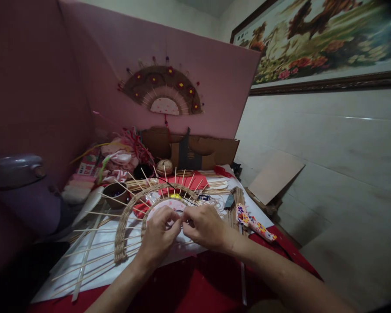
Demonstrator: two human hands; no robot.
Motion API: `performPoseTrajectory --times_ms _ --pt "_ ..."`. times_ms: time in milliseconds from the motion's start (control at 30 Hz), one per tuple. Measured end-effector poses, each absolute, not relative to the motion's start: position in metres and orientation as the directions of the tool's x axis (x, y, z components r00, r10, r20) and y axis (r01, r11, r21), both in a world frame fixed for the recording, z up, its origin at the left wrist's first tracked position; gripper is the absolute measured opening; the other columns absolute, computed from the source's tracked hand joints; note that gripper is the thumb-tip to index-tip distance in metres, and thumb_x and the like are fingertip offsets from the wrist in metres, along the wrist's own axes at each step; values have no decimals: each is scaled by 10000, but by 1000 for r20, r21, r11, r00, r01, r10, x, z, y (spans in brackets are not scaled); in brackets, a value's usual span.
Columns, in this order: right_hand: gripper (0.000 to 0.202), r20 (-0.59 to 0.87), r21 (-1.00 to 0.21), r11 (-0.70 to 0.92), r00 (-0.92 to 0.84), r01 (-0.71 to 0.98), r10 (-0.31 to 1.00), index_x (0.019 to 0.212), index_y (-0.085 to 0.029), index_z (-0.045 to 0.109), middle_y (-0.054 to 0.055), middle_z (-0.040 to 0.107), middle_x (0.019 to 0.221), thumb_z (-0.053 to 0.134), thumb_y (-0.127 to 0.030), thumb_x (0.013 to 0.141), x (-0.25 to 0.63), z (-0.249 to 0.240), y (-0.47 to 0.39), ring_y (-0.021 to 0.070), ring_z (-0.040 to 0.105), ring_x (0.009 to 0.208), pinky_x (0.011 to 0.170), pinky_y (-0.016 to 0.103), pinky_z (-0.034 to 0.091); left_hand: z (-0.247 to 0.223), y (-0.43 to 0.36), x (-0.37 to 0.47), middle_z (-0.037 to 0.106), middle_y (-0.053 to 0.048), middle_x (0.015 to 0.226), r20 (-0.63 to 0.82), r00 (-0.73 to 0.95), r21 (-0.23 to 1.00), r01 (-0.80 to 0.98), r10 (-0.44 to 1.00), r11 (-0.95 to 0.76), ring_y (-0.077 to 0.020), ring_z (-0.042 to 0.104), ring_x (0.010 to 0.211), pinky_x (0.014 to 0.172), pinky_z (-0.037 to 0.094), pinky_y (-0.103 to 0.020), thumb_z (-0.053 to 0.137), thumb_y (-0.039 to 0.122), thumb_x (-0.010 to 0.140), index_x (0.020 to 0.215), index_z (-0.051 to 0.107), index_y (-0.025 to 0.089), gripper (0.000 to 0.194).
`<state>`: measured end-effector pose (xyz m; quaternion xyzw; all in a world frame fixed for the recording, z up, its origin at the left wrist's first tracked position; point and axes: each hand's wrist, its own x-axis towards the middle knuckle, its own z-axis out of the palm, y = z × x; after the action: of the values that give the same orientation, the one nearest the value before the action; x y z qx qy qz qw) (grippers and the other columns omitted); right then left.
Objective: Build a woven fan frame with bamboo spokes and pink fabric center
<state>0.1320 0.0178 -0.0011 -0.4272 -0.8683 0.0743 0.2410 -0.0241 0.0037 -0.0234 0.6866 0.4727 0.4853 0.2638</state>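
Note:
A half-round fan frame of thin bamboo sticks (106, 214) with a woven twine band (121, 230) lies in front of me. At its inner arc is a pale half-disc with pink spots (163, 204). My left hand (161, 230) and my right hand (203, 224) meet over this half-disc, thumbs and fingers pinched close together. A thin black cord (171, 184) runs across the band down to my right hand, and a short dark piece shows between both hands' fingertips. The fingers hide most of what they pinch.
A brown bowl (115, 194) and a twine ball (164, 167) stand behind the frame. At right lie a flower-patterned glue gun (256, 224) and corrugated cardboard (238, 196). A clear stick (84, 261) lies at left. A finished fan (163, 87) hangs on the pink board.

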Motion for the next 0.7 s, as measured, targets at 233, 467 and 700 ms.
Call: performPoseTrajectory --times_ms 233,467,700 --pt "84 16 -973 99 -370 208 929 560 -161 540 -69 427 459 581 -194 626 131 -3 27 60 345 426 422 190 229 -18 0 -23 575 -26 731 574 161 688 437 803 -579 -189 493 749 711 368 -328 529 182 795 704 573 199 102" --pt "180 -132 -991 -125 -481 47 867 560 -189 439 -119 273 381 542 -281 677 135 0 26 39 159 323 320 192 116 -20 -2 -23 599 -26 750 554 139 734 383 821 -560 -181 522 749 709 389 -320 530 216 817 759 591 198 86" --pt "121 -122 -990 -141 -453 -7 883 656 -148 548 -110 349 397 600 -258 653 135 -2 27 24 216 329 330 174 129 -28 2 -22 547 7 690 407 120 882 206 906 -424 -125 499 617 558 398 -252 502 301 845 772 545 182 146"
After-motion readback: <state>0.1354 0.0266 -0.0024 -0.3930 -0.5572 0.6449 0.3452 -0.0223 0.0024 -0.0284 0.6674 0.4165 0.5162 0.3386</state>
